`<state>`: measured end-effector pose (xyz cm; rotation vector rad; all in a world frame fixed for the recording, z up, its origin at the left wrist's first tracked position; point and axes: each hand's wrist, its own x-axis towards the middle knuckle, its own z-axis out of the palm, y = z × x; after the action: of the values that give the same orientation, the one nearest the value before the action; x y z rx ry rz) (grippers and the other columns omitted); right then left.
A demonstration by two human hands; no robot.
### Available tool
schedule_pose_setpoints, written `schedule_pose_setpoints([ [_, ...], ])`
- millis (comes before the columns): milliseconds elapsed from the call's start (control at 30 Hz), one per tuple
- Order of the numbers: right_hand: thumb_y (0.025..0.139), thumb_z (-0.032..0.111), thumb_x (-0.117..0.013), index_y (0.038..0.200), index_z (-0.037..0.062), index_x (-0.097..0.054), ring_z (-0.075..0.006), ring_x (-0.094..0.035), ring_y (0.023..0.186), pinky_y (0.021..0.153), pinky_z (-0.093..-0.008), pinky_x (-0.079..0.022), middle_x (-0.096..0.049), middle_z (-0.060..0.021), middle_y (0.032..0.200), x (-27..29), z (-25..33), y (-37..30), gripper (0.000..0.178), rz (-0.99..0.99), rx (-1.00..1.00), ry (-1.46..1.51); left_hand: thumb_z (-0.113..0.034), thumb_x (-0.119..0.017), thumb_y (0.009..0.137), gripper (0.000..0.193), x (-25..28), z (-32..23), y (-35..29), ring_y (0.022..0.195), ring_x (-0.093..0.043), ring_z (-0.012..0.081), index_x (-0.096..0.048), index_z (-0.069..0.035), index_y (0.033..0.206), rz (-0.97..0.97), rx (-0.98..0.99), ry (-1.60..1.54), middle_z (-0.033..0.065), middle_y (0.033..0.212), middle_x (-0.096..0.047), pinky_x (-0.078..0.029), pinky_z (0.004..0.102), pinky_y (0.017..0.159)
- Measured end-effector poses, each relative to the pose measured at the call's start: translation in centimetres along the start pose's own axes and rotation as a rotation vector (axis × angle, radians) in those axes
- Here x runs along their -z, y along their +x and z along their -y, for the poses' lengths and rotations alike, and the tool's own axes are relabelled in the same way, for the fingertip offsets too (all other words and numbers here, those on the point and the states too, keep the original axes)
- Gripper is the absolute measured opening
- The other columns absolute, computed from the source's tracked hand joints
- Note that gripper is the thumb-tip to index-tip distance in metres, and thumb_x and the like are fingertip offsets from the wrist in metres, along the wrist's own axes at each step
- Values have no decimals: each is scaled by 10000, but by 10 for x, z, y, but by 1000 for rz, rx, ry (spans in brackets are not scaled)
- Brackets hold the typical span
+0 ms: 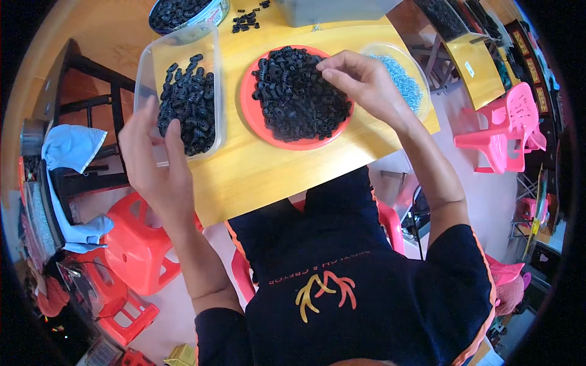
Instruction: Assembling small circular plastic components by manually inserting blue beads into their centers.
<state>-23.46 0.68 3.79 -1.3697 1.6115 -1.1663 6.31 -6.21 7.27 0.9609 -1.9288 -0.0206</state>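
A red plate (pixel 249 119) heaped with small black plastic pieces (pixel 299 97) lies mid-table. At its upper right edge is my right hand (pixel 366 82), thumb and forefinger pinched together over the pieces; what sits between the tips is too small to make out. To the left, a clear plastic box (pixel 218 67) contains ribbed black plastic parts (pixel 192 110). My left hand (pixel 155 161) hovers over this box's near left edge, thumb and fingers apart, with nothing visible in it. Right of the plate, a clear round tub (pixel 425 91) holds tiny silvery-blue pieces (pixel 400 79), partly behind my right wrist.
Beyond the clear box stands a round blue tub (pixel 213 17) of black parts. Loose black pieces (pixel 246 21) lie beside it on the yellow table (pixel 256 189). A grey bin (pixel 336 12) is at the far edge. Red stools (pixel 140 244) and pink chairs (pixel 510 131) flank the table.
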Motion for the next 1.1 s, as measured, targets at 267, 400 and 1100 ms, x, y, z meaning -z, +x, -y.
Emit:
schedule_pose_setpoints([
  [267,801,109,-680,940,42,-679,-301,-626,820,703,-370,-516,-630,-110,894,-29,4,5,155,65,485,-657,65,-621,825,275,-33,-39,-64,630,-569,180,-633,-3,1092,444,270,-499,115,797,-595,-444,283,551],
  [400,787,188,-688,923,83,-692,-282,-617,866,713,-398,-509,-614,-86,898,-52,2,21,172,8,587,-662,49,-619,833,253,-48,-41,-81,618,-573,218,-627,12,1083,452,284,-561,127,763,-582,-462,328,576],
  [1100,757,97,-752,975,62,-616,-201,-574,877,724,-297,-492,-604,-53,940,-46,11,11,259,127,542,-389,-86,-574,937,267,-65,-39,-63,835,-631,118,-585,32,1176,367,705,-955,100,1012,-658,-511,242,716],
])
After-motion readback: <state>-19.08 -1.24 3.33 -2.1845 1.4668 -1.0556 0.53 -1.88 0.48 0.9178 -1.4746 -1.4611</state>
